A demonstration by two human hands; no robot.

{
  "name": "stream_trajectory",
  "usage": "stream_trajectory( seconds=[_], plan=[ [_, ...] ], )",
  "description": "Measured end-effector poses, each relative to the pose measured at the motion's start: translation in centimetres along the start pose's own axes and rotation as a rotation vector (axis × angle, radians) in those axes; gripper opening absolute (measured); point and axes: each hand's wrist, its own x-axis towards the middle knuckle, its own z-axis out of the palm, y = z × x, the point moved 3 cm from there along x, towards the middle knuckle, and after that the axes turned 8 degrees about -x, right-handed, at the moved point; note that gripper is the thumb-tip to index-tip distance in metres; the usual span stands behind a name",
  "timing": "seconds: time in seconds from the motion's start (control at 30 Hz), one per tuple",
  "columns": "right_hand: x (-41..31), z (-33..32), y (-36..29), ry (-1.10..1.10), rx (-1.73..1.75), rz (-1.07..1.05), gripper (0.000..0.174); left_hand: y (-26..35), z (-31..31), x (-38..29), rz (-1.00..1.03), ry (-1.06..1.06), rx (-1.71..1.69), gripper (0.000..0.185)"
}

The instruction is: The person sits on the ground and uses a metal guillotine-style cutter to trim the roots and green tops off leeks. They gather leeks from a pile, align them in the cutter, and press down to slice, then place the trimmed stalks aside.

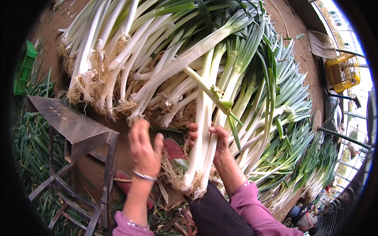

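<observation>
Several thick leeks [201,118] with white stems are gripped in my right hand [217,137], their roots pointing down over my lap. My left hand [146,150], with a bracelet at the wrist, has its fingers apart and nothing visible in it. It is just below the root end of a long leek [183,60] that slants over the big heap. The heap of leeks [118,44] spreads ahead of me, with hairy roots towards me and green leaves to the far right. A bent green stalk [217,100] lies across the held leeks.
A metal stand [71,121] with a sloping top is at my left, over cut green leaves [35,153]. A green crate [26,67] stands beyond it. At the right are a shovel [322,44], a yellow crate [342,72] and, lower down, a person [305,219].
</observation>
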Motion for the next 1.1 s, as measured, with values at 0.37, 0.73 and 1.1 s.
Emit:
stream_trajectory(
  seconds=[0.37,0.73,1.1],
  plan=[
    [-0.1,-2.5,0.4,0.277,-0.462,0.056,0.064,-7.2,6.0,11.1,-0.312,-0.292,0.295,0.045],
    [-4.6,2.0,0.0,0.344,-0.727,-0.148,0.047,7.5,1.0,-0.7,-0.04,-0.173,-0.219,0.038],
    [-3.8,0.9,-1.2,0.528,-0.978,-0.156,0.039,6.8,4.9,-3.7,-0.318,-0.329,-0.731,0.029]
  ],
)
